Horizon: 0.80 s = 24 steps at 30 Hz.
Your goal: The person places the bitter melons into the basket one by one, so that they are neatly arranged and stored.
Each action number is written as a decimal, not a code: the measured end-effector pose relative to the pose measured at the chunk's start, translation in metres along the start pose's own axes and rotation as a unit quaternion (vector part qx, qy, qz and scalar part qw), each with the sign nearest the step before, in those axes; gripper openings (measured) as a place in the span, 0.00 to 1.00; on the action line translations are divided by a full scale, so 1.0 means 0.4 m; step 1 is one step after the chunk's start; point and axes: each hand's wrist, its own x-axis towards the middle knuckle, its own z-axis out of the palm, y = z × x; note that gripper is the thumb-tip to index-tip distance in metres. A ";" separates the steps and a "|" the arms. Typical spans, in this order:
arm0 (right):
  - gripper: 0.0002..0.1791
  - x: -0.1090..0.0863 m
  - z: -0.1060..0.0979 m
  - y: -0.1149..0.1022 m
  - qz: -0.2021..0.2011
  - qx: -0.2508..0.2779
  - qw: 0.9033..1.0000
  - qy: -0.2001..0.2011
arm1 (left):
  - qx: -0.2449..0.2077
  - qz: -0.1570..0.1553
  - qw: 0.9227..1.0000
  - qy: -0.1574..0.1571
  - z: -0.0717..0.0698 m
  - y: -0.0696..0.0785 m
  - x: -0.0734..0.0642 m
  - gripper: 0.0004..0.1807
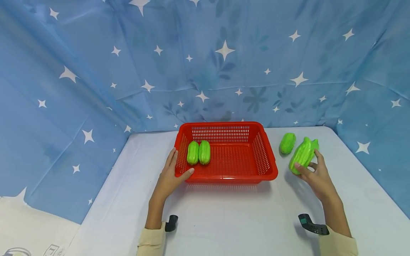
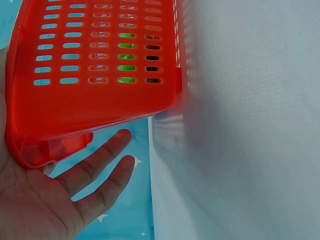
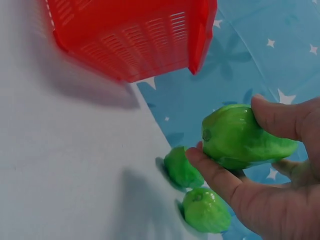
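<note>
A red plastic basket (image 1: 224,177) with slotted walls stands on the white table. Two green ridged fruits, one (image 1: 193,153) beside the other (image 1: 204,152), lie at its left end. My left hand (image 1: 168,177) rests against the basket's front left corner, its fingers extended along the outside and the thumb near the front rim. To the right of the basket, my right hand (image 1: 317,177) holds a green ridged fruit (image 3: 240,135) between thumb and fingers, above the table. Behind it, two more green fruits, one (image 3: 182,167) near the other (image 3: 205,210), sit on the table.
The white table (image 1: 224,220) ends at a blue star-patterned cloth (image 1: 192,71), which hangs behind and along both sides. Pale material with printed drawings (image 1: 25,231) shows at the lower left. A dark band (image 1: 312,224) is on the right wrist.
</note>
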 end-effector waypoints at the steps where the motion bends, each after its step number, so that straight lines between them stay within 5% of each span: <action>1: 0.58 0.012 -0.004 0.017 -0.004 0.020 1.000 0.005 | 0.000 0.000 1.000 0.000 0.000 0.000 0.000 0.57; 8: 0.57 0.098 -0.037 0.141 -0.041 0.141 0.989 0.027 | 0.000 0.000 1.000 0.001 0.000 0.001 0.000 0.57; 17: 0.50 0.008 0.005 -0.038 -0.037 0.199 0.979 0.019 | -0.001 0.000 1.000 0.002 0.001 0.000 0.001 0.57; 24: 0.48 -0.006 0.026 -0.103 -0.055 0.193 0.980 0.002 | -0.001 0.002 1.000 0.001 0.000 0.000 0.001 0.57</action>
